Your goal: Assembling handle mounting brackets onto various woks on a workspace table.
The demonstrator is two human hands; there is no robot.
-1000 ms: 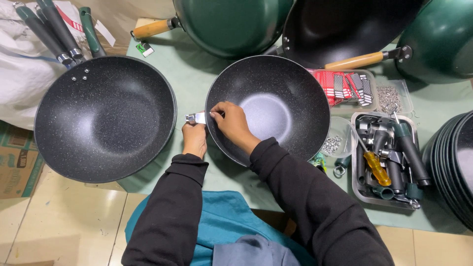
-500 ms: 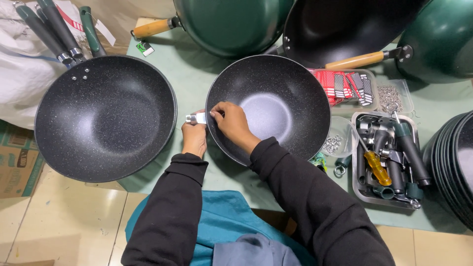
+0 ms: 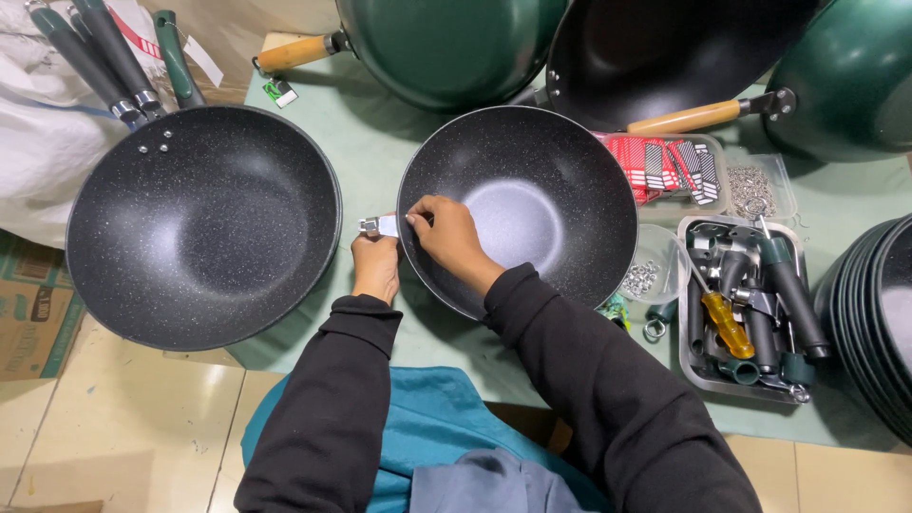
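A person in black sleeves works at a table with a pale green cover (image 3: 380, 142). The left hand (image 3: 376, 266) is closed around a small shiny metal piece (image 3: 378, 225), which sits just outside the rim of a black speckled pan (image 3: 532, 199) on its left side. The right hand (image 3: 448, 233) rests on that same rim, with its fingers pinched together at the edge, right next to the metal piece. You cannot tell if the right fingers grip the piece or just the rim. This pan has no handle on it and sits in the middle of the table. To the left is another black pan (image 3: 204, 223) with a dark green handle (image 3: 95, 52) on it; it hangs partly over the table edge. At the top lie green pans with wooden handles (image 3: 290, 52). To the right is a metal tray (image 3: 746, 313) full of dark handles and a yellow screwdriver (image 3: 727, 325). A small clear tub of little metal bits (image 3: 648, 275) sits between the tray and the middle pan. A stack of dark pans (image 3: 874, 323) is at the far right edge.
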